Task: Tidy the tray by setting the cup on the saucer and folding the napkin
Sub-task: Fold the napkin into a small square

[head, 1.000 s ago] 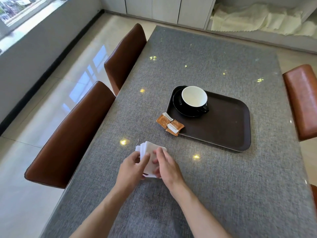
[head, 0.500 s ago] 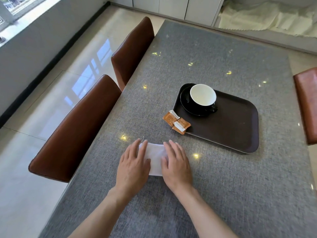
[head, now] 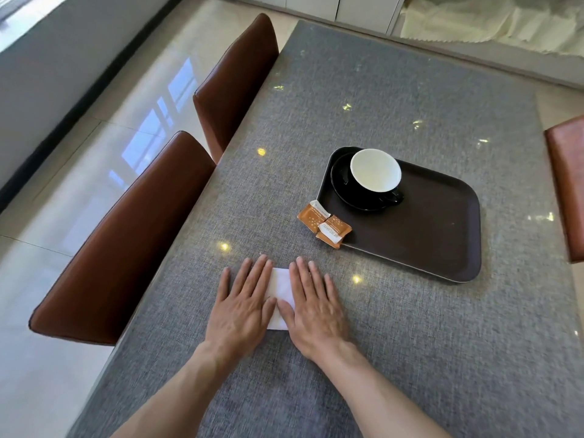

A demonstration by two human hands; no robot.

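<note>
Left hand [head: 241, 306] and right hand [head: 316, 308] lie flat, fingers spread, pinning the white folded paper napkin [head: 282, 295] between them; even palm pressure should sharpen the crease.

Cup [head: 375, 170] on saucer [head: 344, 191], in tray [head: 442, 235].

Two bare forearms, no sleeves; hands [head: 278, 314] bare, no rings, no watch.

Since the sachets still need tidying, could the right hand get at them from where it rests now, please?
Probably yes. The right hand lies flat on the napkin, and only bare table lies between it and the sachets at the tray edge.
</note>
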